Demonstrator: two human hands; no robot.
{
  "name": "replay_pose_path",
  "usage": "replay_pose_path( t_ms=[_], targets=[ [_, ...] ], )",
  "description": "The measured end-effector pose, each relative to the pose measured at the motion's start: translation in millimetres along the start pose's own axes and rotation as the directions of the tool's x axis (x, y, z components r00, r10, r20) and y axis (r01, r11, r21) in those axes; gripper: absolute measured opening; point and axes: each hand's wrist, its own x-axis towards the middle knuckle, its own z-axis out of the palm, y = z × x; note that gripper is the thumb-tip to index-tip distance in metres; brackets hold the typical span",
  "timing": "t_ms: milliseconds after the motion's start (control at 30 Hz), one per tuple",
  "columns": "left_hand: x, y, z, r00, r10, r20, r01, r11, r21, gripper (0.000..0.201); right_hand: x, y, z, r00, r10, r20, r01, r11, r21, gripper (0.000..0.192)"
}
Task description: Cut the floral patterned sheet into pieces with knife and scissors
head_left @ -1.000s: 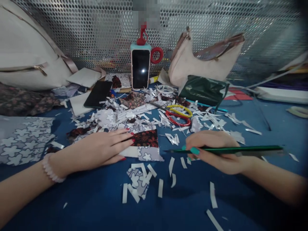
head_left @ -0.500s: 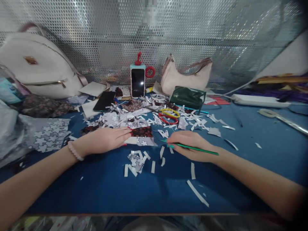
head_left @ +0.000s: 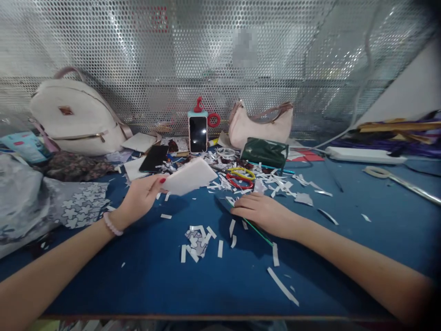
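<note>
My left hand (head_left: 139,197) pinches one end of a flat white piece (head_left: 189,177), thin as a folded paper or card. The piece is tilted up off the blue table, its plain white face towards me. To the right, my right hand (head_left: 260,212) rests low over the table, palm down. Its fingers are bent over a thin green stick (head_left: 260,233), pencil-like, which slants out below the hand. Part of the stick is hidden under the fingers. Between the hands and nearer me lie cut white strips (head_left: 220,248) and a star-patterned scrap (head_left: 198,241).
Behind the hands, paper scraps (head_left: 282,186) surround scissors (head_left: 239,184) with red and yellow handles. Farther back stand a phone (head_left: 198,133), a pink handbag (head_left: 262,131), a dark green pouch (head_left: 264,152) and a white backpack (head_left: 79,119). A tape roll (head_left: 377,172) lies right.
My left hand has lifted the piece that lay flat and turned it, so its white side shows. The green stick in my right hand now slants more steeply towards me.
</note>
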Motion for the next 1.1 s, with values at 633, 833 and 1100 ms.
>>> replay_pose_path(
  t_ms=[633,833,1100],
  targets=[
    [-8,8,11.5,0.984,-0.154,0.094,0.176,0.929,-0.325,0.033,24,91,26,0.782,0.614,0.106,-0.613,0.789,-0.047,0.017],
    [-8,11,15.0,0.985,-0.151,0.083,0.171,0.906,-0.386,0.032,31,81,33,0.762,0.636,0.120,-0.631,0.771,-0.078,0.015],
    [-10,4,16.3,0.998,0.036,0.046,-0.027,0.984,-0.178,0.034,32,70,22,0.728,0.683,0.064,-0.685,0.723,0.083,0.027]
  ],
)
